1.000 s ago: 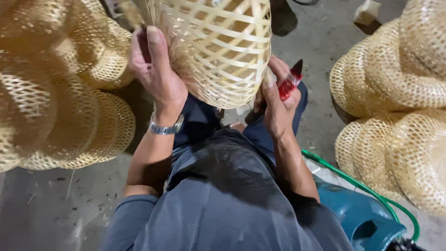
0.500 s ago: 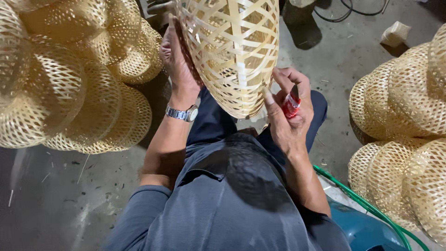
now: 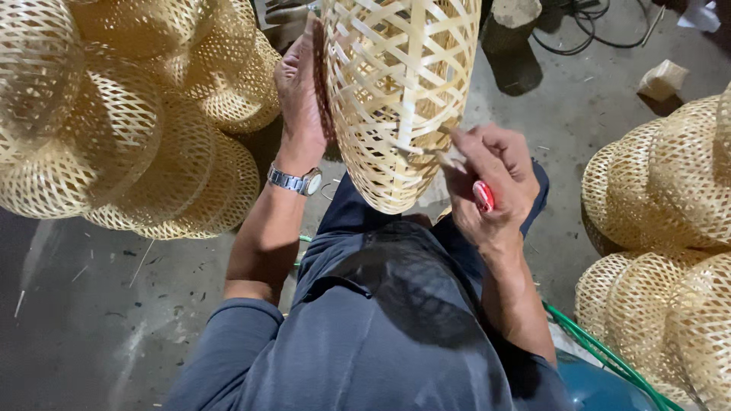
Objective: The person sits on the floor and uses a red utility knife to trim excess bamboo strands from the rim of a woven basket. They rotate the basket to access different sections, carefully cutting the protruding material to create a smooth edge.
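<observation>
- At the upper left of the frame hung or lay a heap of woven bamboo baskets (image 3: 114, 129); about five rounded shells could be counted, though they overlapped and the exact number was hard to tell.
- Below them, the lower left showed bare grey concrete floor (image 3: 84, 320) with a few thin splinters on it.
- The left hand (image 3: 301, 95), with one metal wristwatch (image 3: 295, 181) on its wrist, lay flat against the left side of the basket, fingers pointing up, pressing it steady rather than closing round it.
- One open-weave bamboo basket (image 3: 400, 99) stood at the upper centre of the frame, rounded end down, above the person's lap.
- The right hand (image 3: 491, 186) was clenched round one red-handled tool (image 3: 483, 195) and pinched a loose strip at the basket's lower right side.
- At the upper right lay one dark cable (image 3: 601, 30) and one small pale block (image 3: 662, 78).
- Along the right edge sat a second stack of baskets (image 3: 670, 228), about five, well apart from the held one.
- One green hose (image 3: 594, 352) crossed the lower right.
</observation>
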